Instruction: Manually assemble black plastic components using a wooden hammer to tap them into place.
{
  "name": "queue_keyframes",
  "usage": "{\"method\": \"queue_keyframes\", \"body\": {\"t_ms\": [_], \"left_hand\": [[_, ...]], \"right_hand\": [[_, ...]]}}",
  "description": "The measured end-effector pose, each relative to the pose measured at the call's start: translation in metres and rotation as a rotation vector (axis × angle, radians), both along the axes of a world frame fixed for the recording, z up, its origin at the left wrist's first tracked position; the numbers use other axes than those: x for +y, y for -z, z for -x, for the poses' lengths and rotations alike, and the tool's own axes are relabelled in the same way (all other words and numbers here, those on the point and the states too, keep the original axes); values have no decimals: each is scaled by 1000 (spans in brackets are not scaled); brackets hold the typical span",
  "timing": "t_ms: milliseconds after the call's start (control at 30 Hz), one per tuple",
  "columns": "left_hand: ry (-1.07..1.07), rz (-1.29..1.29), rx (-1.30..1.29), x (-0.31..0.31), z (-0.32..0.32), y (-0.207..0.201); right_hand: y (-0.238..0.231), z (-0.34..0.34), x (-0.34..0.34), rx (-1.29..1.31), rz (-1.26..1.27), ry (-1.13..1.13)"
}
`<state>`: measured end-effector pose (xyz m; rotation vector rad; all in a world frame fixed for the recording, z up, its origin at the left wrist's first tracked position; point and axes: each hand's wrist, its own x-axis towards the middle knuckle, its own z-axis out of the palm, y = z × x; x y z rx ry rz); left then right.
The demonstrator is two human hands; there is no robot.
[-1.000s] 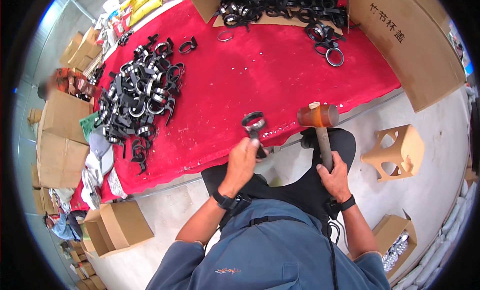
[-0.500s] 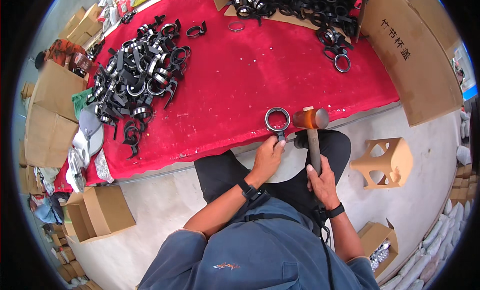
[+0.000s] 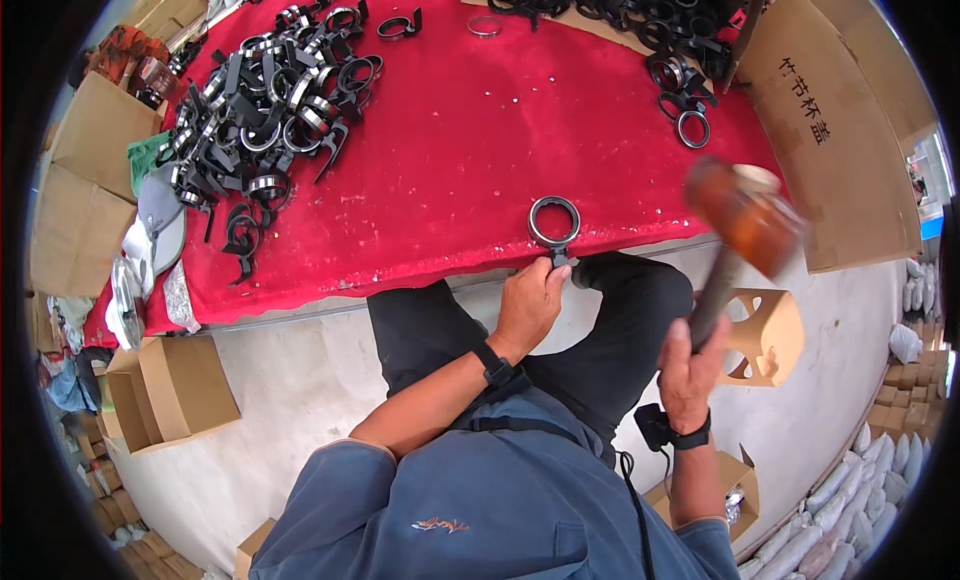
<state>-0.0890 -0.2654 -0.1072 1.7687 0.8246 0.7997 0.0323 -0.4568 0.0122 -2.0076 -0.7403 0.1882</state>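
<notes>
A black ring with a silvery inner band and a short tab (image 3: 555,244) lies at the near edge of the red-covered table (image 3: 430,200). My left hand (image 3: 530,305) pinches its tab between thumb and fingers. In my right hand (image 3: 692,375) is a mallet (image 3: 748,220) with an amber head, blurred by motion. Its head is raised to the right of the ring, apart from it. My right fingers are wrapped round the handle.
A heap of black-and-silver rings with straps (image 3: 265,110) covers the table's left. More black rings (image 3: 640,20) fill an open carton at the back. A tall cardboard flap (image 3: 845,130) stands at right. On the floor are a tan stool (image 3: 775,340) and an open carton (image 3: 190,390).
My right hand has swung the mallet up and to the right, away from the ring. My left hand still holds the ring's tab at the table edge.
</notes>
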Motion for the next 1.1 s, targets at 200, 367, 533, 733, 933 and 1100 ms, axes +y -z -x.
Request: {"method": "queue_keyframes", "body": {"t_ms": [200,367,533,733,933,1100], "left_hand": [[-20,5,-2,-6,-2,7],[-77,-17,-24,1,-2,-2],[-62,22,-21,-1,-3,-2],[-12,-29,56,0,3,-2],[-63,-14,33,3,9,1],[25,-52,41,-5,9,-2]], "right_hand": [[55,8,8,-65,367,-298],[-41,-2,38,-260,179,-206],[-83,3,44,-202,-23,-248],[-102,-31,96,-359,643,-620],[-183,-13,100,-127,-91,-158],[-33,-63,94,-217,691,-646]]}}
